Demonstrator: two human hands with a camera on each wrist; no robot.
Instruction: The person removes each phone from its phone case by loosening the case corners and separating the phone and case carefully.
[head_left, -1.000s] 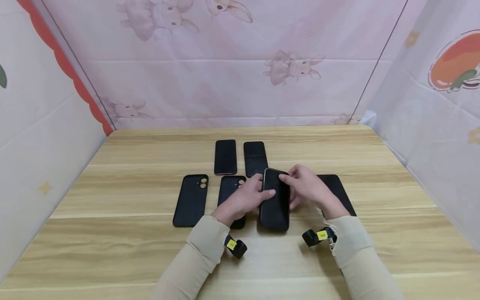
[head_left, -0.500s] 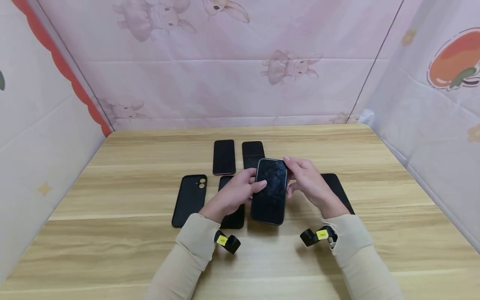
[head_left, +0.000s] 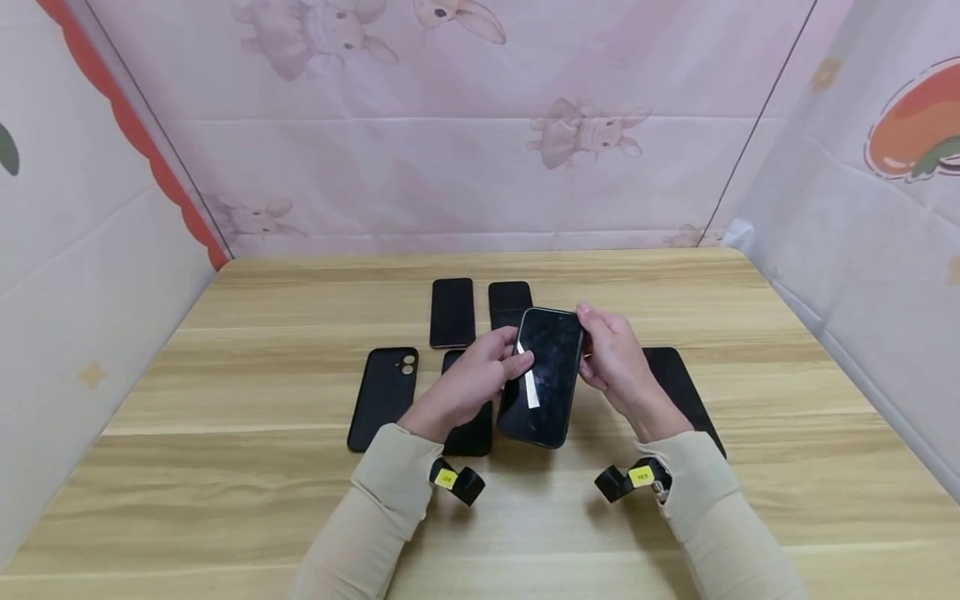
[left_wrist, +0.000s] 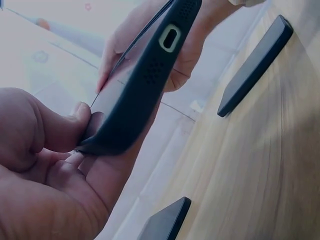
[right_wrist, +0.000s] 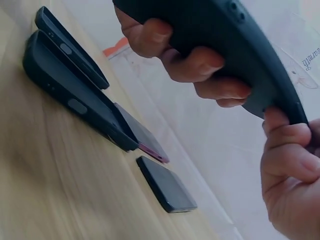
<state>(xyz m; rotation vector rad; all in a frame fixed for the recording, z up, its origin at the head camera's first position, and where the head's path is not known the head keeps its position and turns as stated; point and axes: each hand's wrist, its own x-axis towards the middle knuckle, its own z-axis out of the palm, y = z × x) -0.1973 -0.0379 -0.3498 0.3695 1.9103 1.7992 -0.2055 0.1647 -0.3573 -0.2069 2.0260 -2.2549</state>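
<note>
A black smartphone (head_left: 551,383) in a dark case (left_wrist: 135,105) is held above the table, screen up and tilted. Along its left edge my left hand (head_left: 472,375) grips it, thumb on the screen's edge and fingers under the case back (right_wrist: 210,30). At the top right corner, my right hand (head_left: 618,367) pinches the phone and case. The case's lower edge, with a charging-port cutout (left_wrist: 170,38), shows in the left wrist view. Whether the phone sits fully in the case cannot be told. A bright reflection crosses the screen.
Two dark phone cases (head_left: 382,400) (head_left: 471,429) lie to the left, the second partly behind my left hand. Farther back lie a phone (head_left: 452,312) and a dark phone-like slab (head_left: 510,302). Another flat black object (head_left: 684,392) is on the right. All rest on the wooden table (head_left: 187,492).
Both hands have raised the phone and case off the table and tilted them. My right thumb has shifted from the screen to the top right corner.
</note>
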